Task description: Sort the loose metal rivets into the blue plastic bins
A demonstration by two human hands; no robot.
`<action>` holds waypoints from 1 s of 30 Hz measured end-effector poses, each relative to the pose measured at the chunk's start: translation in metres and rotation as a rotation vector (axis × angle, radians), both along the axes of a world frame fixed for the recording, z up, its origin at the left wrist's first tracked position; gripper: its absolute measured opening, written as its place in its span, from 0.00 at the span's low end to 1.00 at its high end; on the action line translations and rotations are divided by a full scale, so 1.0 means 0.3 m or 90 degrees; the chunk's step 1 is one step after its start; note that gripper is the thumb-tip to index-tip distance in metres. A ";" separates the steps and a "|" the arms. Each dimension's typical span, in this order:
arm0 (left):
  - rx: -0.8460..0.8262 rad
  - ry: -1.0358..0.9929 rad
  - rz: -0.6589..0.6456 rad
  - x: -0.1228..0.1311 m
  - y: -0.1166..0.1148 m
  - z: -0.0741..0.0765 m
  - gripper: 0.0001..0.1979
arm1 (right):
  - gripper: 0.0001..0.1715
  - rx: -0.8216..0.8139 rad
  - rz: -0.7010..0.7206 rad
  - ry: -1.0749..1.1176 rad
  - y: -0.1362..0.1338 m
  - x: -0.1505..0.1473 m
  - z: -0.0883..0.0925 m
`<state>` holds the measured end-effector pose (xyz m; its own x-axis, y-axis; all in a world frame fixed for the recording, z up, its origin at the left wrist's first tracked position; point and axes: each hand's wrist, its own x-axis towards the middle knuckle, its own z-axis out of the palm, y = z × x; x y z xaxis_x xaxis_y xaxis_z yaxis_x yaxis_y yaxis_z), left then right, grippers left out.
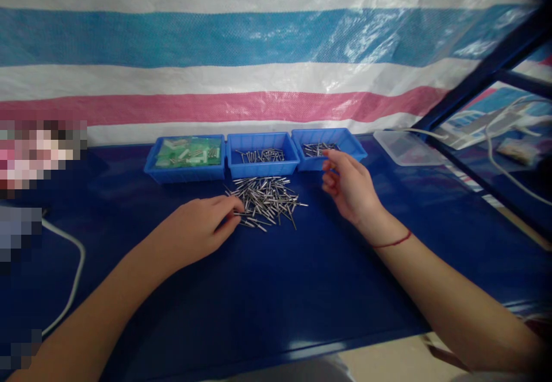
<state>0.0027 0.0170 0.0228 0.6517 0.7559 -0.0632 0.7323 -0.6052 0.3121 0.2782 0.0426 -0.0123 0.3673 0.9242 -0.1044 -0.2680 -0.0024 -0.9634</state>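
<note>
A loose pile of thin metal pins [269, 201] lies on the dark blue table. My left hand [211, 224] is at the pile's left edge, its thumb and fingertips near one another at the pins; whether they pinch one is too small to tell. Over the front edge of the right blue bin [356, 151] is my right hand [349, 186], fingers curled with the thumb against them; anything between them cannot be made out. Metal pins lie in that bin and in the middle blue bin [263, 169]. The left blue bin [185, 175] holds green plastic packets.
A translucent lid or tray [405, 149] lies right of the bins. White cables run at the far left [80, 261] and far right [495, 160]. A dark blue metal frame [483, 88] rises at the right, and a striped sheet [215, 39] hangs behind the table.
</note>
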 end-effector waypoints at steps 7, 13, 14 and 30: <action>0.045 0.091 -0.031 0.000 0.016 -0.035 0.08 | 0.12 -0.011 0.117 -0.030 -0.052 -0.057 -0.011; 0.013 0.068 -0.023 0.003 0.022 -0.025 0.10 | 0.07 0.034 0.191 -0.159 -0.076 -0.082 -0.014; 0.002 0.046 -0.015 0.004 0.022 -0.022 0.10 | 0.06 0.052 0.209 -0.195 -0.081 -0.086 -0.015; -0.290 -0.443 0.098 0.118 -0.069 -0.062 0.11 | 0.06 0.305 0.352 -0.342 -0.195 -0.149 0.032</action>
<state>0.0382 -0.0039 0.0044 0.5462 0.8377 -0.0060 0.3468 -0.2196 0.9119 0.2335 -0.0160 -0.0028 -0.2528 0.8836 0.3941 0.1380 0.4361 -0.8893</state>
